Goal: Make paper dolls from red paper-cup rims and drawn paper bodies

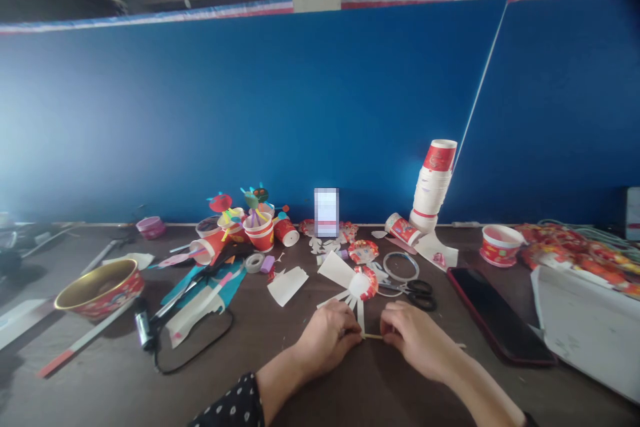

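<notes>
My left hand (330, 333) is closed in a pinch at the left end of a thin pale stick (373, 336). My right hand (415, 340) grips the stick's other end, so only a short middle length shows. Just beyond my fingers lies a cut-open paper cup (360, 285), its wall split into white strips spread around the round base. One narrow strip (361, 315) runs down toward the stick by my left fingertips; whether it is wrapped on the stick is hidden. Scissors (421, 293) with black handles rest to the right of the cup.
A black phone (500, 313) lies right of my right hand. At the back stand stacked paper cups (433, 187) and a small pixelated screen (327, 212). On the left are a gold-lined bowl (100, 287), a corded tool (145, 327) and decorated cups (259, 232).
</notes>
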A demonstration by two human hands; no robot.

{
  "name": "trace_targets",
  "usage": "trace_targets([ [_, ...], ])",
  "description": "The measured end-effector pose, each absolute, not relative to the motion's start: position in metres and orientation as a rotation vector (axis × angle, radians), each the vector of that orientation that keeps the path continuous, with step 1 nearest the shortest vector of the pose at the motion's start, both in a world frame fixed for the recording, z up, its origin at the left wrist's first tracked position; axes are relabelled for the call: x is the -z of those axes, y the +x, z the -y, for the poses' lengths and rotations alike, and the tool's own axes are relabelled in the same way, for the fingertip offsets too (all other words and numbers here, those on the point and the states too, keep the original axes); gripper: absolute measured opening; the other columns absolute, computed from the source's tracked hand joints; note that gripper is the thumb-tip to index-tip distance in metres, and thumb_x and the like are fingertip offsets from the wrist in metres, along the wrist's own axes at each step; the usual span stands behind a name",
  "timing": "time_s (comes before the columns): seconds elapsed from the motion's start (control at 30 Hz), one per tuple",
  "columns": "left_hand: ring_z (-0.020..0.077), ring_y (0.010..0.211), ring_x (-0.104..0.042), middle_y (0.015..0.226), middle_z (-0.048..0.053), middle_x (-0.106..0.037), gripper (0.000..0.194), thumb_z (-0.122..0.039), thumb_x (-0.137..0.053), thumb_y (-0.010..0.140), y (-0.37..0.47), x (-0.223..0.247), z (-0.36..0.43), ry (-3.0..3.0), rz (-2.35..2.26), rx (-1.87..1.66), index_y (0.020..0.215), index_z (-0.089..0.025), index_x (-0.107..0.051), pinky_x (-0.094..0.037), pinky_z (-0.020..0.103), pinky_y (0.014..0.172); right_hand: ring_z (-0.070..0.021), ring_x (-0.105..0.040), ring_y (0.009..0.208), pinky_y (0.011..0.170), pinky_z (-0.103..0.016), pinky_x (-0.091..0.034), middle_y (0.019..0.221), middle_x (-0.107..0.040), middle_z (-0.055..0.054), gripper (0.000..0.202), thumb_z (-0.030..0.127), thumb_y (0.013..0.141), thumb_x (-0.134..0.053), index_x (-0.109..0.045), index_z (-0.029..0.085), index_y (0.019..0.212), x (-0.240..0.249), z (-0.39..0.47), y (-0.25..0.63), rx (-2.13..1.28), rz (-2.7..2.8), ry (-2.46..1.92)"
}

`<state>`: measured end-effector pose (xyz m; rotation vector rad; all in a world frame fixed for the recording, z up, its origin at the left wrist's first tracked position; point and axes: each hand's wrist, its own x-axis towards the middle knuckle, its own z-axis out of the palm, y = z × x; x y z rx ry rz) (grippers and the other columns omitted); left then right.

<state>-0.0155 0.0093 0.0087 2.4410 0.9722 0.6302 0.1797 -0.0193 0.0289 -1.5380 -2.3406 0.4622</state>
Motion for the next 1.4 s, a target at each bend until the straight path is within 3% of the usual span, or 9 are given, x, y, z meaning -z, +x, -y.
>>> trace_targets([
  [0.63, 0.0141, 0.073, -0.051, 0.071, 0.001, -0.057, 0.007, -0.016, -0.059, 0.067, -0.011, 0.004, -0.009, 2.402, -1.064, -0.684, 0.065, -0.019, -0.065, -0.038, 0.024, 0.065, -0.0159, -0.052, 0.078, 0.067, -0.024, -0.034, 0.078, -0.057, -0.001, 0.007, 0.018, 0.071, -0.053, -0.060, 0.020, 0.071, -0.029, 0.024, 0.161, -0.474, 2.320, -1.488],
  [0.9, 0.0167, 0.074, -0.051, 0.072, 0.002, -0.059, 0.012, -0.010, -0.055, 0.063, -0.008, 0.005, -0.006, 2.413, -1.137, -0.706, 0.063, -0.018, -0.063, -0.038, 0.026, 0.066, -0.0132, -0.053, 0.073, 0.063, -0.021, -0.034, 0.077, -0.055, -0.002, 0.013, 0.013, 0.072, -0.046, -0.056, 0.018, 0.067, -0.019, 0.026, 0.149, -0.414, 2.264, -1.515],
  [1.17, 0.0172, 0.073, -0.053, 0.071, 0.002, -0.062, 0.009, -0.017, -0.056, 0.066, -0.008, -0.001, -0.006, 2.302, -1.255, -0.606, 0.066, -0.019, -0.065, -0.039, 0.027, 0.068, -0.0120, -0.053, 0.065, 0.056, -0.021, -0.033, 0.072, -0.057, 0.000, 0.012, 0.012, 0.069, -0.049, -0.058, 0.019, 0.065, -0.012, 0.020, 0.146, -0.452, 2.160, -1.636],
  [1.4, 0.0142, 0.071, -0.053, 0.071, 0.000, -0.063, 0.008, -0.020, -0.058, 0.072, -0.015, 0.000, -0.005, 2.432, -1.025, -0.666, 0.071, -0.020, -0.066, -0.038, 0.025, 0.069, -0.0122, -0.053, 0.064, 0.056, -0.020, -0.033, 0.069, -0.058, 0.000, 0.012, 0.012, 0.066, -0.050, -0.058, 0.019, 0.062, -0.014, 0.015, 0.146, -0.484, 2.139, -1.647],
])
